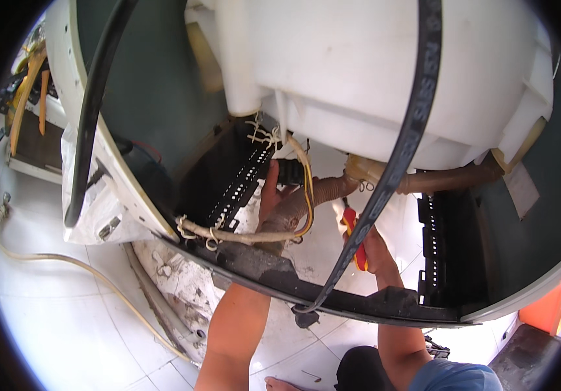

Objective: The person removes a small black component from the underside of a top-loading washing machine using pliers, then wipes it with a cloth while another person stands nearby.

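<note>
My left hand [270, 199] reaches up behind a brown corrugated hose [323, 191]. Its fingers are around a black ribbed part [291, 173], and the hose hides some of them. My right hand [376, 251] is closed on pliers [358, 246] with red and yellow handles, the metal end pointing up toward the hose. Above both hands hangs a large white plastic tub [384, 72], within a grey-green casing [147, 72]. A sleeved wire bundle [248, 236] with yellow and dark wires crosses in front of my left hand.
A black base rim [332, 313] curves above my forearms. Perforated black strips [244, 182] line the opening. A black cable [398, 173] runs down across the right, and a thick black hose [101, 85] hangs left. A pale thin hose [91, 270] lies on the white tiled floor [52, 319].
</note>
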